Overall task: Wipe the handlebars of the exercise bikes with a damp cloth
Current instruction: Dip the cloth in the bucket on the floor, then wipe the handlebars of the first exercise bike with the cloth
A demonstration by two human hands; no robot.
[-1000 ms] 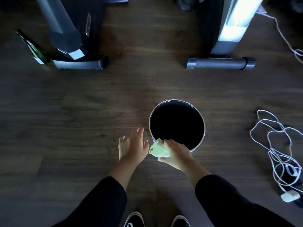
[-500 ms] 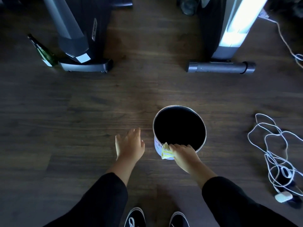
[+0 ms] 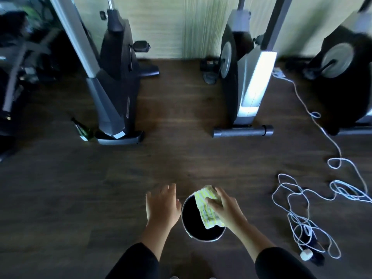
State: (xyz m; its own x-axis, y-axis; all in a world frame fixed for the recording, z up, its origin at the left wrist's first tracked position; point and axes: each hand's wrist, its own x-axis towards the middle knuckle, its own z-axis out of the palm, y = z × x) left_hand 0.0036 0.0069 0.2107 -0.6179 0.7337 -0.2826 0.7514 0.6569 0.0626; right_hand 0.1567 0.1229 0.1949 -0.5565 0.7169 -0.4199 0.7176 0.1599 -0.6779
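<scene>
Just below your chin, your two black sleeves are reaching forward over the dark wood floor. Your right hand is gripping the yellow-striped cloth, its fingers curled over the fabric, and it is holding the cloth above the open mouth of the round metal bucket; half a second ago that hand was down at the near rim with the cloth bunched small, so the cloth is now coming up and hanging open. Your left hand is hovering just beside the bucket, fingers spread and holding nothing, as before. To your right a tangled white cable is lying on the floor. Farther off, your view is now taking in much more of the room: the left exercise bike with a green bottle by its base, the middle exercise bike and another at the right edge. No handlebars are showing yet. Judging by this, the dampening looks finished and you are turning toward the bikes; wiping has not begun.
</scene>
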